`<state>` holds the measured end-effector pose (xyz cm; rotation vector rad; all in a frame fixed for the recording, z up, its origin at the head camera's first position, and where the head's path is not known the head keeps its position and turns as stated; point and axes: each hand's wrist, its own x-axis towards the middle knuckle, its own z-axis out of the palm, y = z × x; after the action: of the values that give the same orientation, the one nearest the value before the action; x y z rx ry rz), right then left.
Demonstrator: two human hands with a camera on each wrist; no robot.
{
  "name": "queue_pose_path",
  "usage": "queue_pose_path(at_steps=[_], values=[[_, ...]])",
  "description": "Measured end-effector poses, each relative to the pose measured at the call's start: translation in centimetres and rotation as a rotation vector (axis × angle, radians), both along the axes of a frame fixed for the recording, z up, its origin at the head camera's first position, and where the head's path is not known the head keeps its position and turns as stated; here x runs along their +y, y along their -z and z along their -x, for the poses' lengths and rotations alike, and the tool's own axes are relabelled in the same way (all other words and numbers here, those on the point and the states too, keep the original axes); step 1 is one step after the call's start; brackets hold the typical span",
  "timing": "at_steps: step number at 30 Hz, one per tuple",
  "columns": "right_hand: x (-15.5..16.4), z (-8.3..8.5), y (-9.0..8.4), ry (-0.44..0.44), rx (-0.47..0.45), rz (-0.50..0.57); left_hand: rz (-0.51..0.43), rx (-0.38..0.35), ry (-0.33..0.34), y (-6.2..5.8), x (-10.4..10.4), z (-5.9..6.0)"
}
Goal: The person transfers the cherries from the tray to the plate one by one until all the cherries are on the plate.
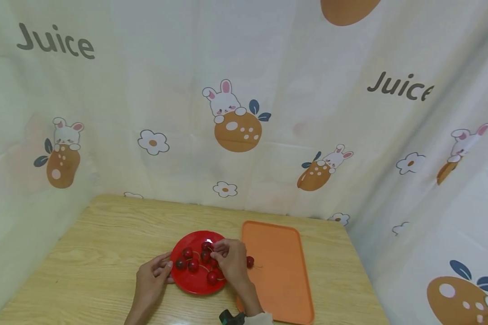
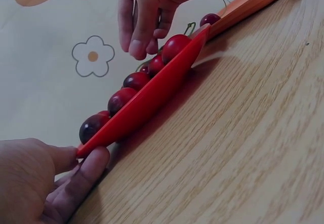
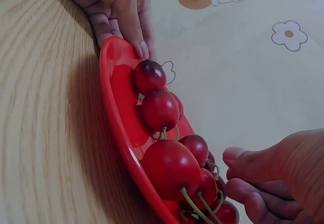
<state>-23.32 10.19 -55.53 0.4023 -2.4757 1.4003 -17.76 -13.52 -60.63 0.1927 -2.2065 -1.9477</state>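
Note:
A round red plate (image 1: 195,287) holds several dark-red cherries (image 1: 193,265) with green stems. My left hand (image 1: 150,277) grips the plate's left rim, thumb on top and fingers underneath, as the left wrist view shows. Over the plate's right side is my right hand (image 1: 233,262), its thumb and fingers apart beside the cherries' stems; nothing is seen between them in the right wrist view. One single cherry (image 1: 250,262) lies on the orange tray (image 1: 278,275), just right of the right hand. Part of the plate's right rim is hidden behind that hand.
The orange tray lies right of the plate, close to it, on a light wooden table (image 1: 105,253). Behind and at both sides hangs a pale curtain (image 1: 179,90) printed with rabbits, fruit and flowers. A dark band (image 1: 232,317) is on the right wrist.

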Motion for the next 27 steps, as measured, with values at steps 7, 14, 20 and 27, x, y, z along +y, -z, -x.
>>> queue_pose_path(at_steps=[7, 14, 20, 27], values=[[1.1, -1.0, -0.2, 0.014, -0.06, 0.097, -0.008, -0.008, -0.003, -0.1, 0.0, 0.0], [3.1, -2.3, -0.5, 0.052, -0.083, 0.215, -0.016, -0.024, -0.005, -0.1, 0.0, -0.2], [5.5, -2.7, -0.7, 0.118, -0.051, 0.23, -0.022, -0.002, 0.001, 0.1, 0.1, -0.2], [8.0, -2.5, -0.4, 0.199, -0.04, 0.247, -0.015, 0.034, 0.005, 0.1, 0.2, -0.1]])
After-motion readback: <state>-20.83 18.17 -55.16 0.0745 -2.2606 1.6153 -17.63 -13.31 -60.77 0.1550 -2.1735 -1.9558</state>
